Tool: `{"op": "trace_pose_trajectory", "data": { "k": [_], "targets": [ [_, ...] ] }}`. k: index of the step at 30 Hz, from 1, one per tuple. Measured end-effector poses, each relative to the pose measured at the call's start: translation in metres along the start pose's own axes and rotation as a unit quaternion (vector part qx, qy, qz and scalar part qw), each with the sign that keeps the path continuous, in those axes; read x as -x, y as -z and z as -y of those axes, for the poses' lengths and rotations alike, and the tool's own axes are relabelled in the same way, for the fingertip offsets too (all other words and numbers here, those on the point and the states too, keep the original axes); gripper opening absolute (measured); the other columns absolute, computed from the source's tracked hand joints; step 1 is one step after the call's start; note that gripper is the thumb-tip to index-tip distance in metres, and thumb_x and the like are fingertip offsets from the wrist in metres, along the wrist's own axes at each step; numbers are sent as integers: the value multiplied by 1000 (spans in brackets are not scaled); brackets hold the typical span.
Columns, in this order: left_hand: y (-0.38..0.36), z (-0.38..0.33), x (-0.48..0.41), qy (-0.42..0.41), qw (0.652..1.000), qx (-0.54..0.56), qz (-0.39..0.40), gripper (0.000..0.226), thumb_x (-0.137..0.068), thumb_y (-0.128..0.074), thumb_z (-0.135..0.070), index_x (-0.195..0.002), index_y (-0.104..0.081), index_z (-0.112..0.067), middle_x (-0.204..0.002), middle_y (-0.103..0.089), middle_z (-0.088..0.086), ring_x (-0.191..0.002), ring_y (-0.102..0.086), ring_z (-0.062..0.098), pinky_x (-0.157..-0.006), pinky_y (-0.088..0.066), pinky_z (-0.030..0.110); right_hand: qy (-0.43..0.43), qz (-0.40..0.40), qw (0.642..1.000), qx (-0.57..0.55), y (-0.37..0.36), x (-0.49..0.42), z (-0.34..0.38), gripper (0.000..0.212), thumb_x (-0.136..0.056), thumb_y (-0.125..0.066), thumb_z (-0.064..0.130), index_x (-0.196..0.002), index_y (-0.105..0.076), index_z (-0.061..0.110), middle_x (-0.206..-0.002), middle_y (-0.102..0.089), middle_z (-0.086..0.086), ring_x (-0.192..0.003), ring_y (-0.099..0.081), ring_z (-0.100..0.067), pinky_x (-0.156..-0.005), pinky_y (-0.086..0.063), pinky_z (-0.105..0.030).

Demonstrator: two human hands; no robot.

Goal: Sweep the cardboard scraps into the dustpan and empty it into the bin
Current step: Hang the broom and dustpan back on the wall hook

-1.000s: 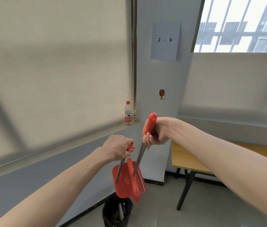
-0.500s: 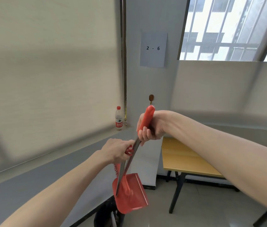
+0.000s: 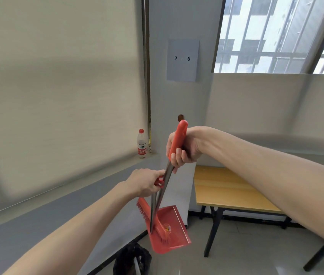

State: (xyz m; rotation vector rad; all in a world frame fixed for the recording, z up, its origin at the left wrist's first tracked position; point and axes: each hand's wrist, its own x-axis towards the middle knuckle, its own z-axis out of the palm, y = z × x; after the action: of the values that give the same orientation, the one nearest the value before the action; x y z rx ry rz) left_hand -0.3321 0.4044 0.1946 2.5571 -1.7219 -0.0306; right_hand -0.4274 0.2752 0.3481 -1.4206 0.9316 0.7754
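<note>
Dustpan hangs above the bin, table edge just right.

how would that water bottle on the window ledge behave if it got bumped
The water bottle stands tall and narrow on the ledge, so it would probably tip rather than slide. Being round, it would likely roll once down. It looks like thin clear plastic, so probably light; how full it is can't be told.

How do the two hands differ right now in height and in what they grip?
The right hand is higher, fist closed on a long red grip whose metal shaft runs down toward the dustpan. The left hand sits lower and nearer the sill, closed on a smaller red grip, mostly hidden, above the brush. Both hold red, metal-shafted tools above the bin.
</note>
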Motion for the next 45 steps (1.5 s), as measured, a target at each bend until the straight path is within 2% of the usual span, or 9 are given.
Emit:
{"op": "trace_pose_trajectory", "data": {
  "k": [8,14,20,23,25,31,36,39,45],
  "targets": [
    [0,-16,-21,5,999,-37,-25,38,-97,-48,-37,-135,-46,-36,-96,-72,4,-88,-66,31,-66,-44,36,14,5,999,40,15,1,2,37,-74,-44,9,-103,-52,-13,-52,-50,-9,-27,-46,-13,-25,-40,-19],
    [5,-25,-53,13,999,-39,-32,41,-95,-49,-40,-136,-43,-43,-95,-72,1,-84,-64,29,-63,-40,35,20,9,996,90,53,7,8,30,-92,-36,14,-90,-54,-10,-50,-49,-7,-27,-45,-10,-25,-38,-17],
    [1,-49,-94,32,999,-37,-22,40,-95,-51,-39,-135,-47,-40,-92,-69,0,-82,-63,27,-70,-51,39,23,3,990,137,103,-5,7,30,-89,-40,9,-100,-56,-14,-52,-50,-5,-28,-45,-8,-28,-37,-15],
    [-8,-57,-114,46,999,-21,-11,44,-94,-49,-41,-137,-44,-48,-103,-73,0,-94,-67,29,-77,-52,39,18,21,990,139,122,-11,6,20,-77,-47,6,-73,-58,-11,-50,-51,-6,-27,-46,-9,-26,-37,-17],
    [-13,-61,-127,54,999,1,2,42,-92,-49,-42,-133,-47,-52,-110,-74,-4,-102,-67,28,-82,-53,39,14,27,987,155,134,-20,6,28,-77,-46,6,-57,-58,-10,-49,-51,-6,-27,-46,-9,-25,-36,-17],
    [-23,-64,-162,51,998,28,19,30,-91,-54,-36,-119,-54,-46,-108,-74,-7,-103,-66,25,-82,-50,36,8,38,989,143,174,-50,19,51,-92,-40,13,-50,-59,-10,-49,-51,-7,-27,-46,-10,-26,-36,-15],
    [-35,-45,-204,27,999,20,23,32,-88,-55,-32,-118,-55,-42,-109,-73,-5,-102,-65,26,-79,-48,34,0,51,991,124,206,-79,41,29,-92,-37,15,-82,-54,-6,-50,-50,-5,-27,-44,-8,-27,-37,-17],
    [-45,-24,-236,5,999,13,31,29,-88,-55,-32,-116,-57,-38,-106,-74,-3,-100,-66,27,-74,-45,33,2,42,997,72,228,-105,58,35,-93,-35,18,-101,-50,-13,-54,-54,-10,-28,-46,-10,-27,-38,-18],
    [-64,27,-310,-48,996,17,76,27,-83,-57,-33,-109,-64,-32,-104,-75,-4,-98,-67,24,-76,-51,36,27,-1,1000,-10,273,-155,94,42,-97,-39,28,-101,-51,-12,-65,-68,-24,-31,-52,-13,-31,-44,-17]
  ]
}}
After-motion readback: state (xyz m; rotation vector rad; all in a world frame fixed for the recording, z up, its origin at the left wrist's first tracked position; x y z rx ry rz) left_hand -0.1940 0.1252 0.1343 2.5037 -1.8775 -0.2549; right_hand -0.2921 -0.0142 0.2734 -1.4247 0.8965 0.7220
